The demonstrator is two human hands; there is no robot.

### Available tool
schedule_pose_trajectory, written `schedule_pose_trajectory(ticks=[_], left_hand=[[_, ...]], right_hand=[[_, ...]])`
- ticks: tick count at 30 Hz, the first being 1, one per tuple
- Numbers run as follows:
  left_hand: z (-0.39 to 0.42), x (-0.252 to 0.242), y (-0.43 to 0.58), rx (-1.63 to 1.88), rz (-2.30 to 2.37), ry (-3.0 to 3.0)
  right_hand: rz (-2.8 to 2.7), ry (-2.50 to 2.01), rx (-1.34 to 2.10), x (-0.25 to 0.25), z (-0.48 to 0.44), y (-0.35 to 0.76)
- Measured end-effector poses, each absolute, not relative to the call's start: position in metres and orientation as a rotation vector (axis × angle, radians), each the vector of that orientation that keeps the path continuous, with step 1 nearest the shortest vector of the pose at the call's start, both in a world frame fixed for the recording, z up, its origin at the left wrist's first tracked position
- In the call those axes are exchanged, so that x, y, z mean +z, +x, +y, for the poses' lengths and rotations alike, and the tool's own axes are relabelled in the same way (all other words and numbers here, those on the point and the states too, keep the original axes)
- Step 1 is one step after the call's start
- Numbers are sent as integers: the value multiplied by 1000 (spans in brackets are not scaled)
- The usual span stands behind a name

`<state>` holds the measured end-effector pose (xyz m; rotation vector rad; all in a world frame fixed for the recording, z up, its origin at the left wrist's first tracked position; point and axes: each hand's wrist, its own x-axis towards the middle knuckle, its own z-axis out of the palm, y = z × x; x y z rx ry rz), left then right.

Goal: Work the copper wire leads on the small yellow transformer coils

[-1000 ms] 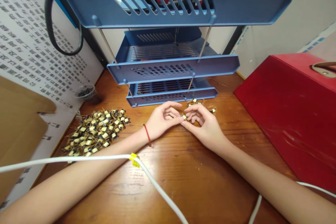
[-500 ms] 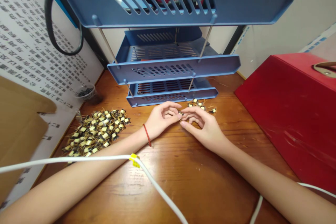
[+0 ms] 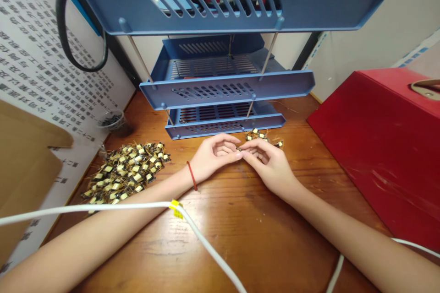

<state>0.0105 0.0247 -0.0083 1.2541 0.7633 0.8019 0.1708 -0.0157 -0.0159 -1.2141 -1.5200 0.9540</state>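
Hands: the left hand [image 3: 213,155] and the right hand [image 3: 270,162] are curled and turned toward each other, their fingertips meeting just above the surface and pinching one piece between them.

Held piece: a small wire-wound component [image 3: 238,149] sits at the meeting point of the fingertips. The fingers hide most of it, so its shape and which fingers grip it are hard to make out.

Wrists and forearms: a red string bracelet [image 3: 191,176] circles the left wrist. A white cable [image 3: 85,208] with a yellow tag [image 3: 176,208] lies across the left forearm, and the bottom edge of the view cuts off both arms.

Surface: the wooden surface [image 3: 240,238] runs under both hands, with thin wire scraps scattered on it.

Left of the hands: a loose pile of matching components [image 3: 125,171], with yellow bands and fine copper leads, lies well apart from the left hand. Beyond it stands a small clear cup [image 3: 112,121] with dark contents that are hard to identify.

Beyond the hands: a small cluster of components [image 3: 259,136] lies just past the right hand's fingers, in front of a stack of blue slotted trays [image 3: 227,91].

Right of the hands: a red box [image 3: 374,146] runs off the edge of the view.
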Motion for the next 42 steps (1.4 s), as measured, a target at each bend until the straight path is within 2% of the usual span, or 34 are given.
schedule_pose_trajectory(ticks=[14,17,22,25,36,42], left_hand=[[24,-6,8,810,774,1235],[22,-6,8,835,760,1269],[18,-5,9,915,743,1441],[15,-4,10,950,752,1537],[7,0,8,918,880,1895],[5,4,8,1020,898,2143]], right_hand=[[-1486,-1203,893,-13,-18,171],[-1344,-1181,1026,-13,-18,168],[-1004,-1073,1507,-12,-23,160],[-902,-991,1628,-9,-26,158],[-917,-956,1648,-8,-24,159],[-910,-949,1685,-7,-25,159]])
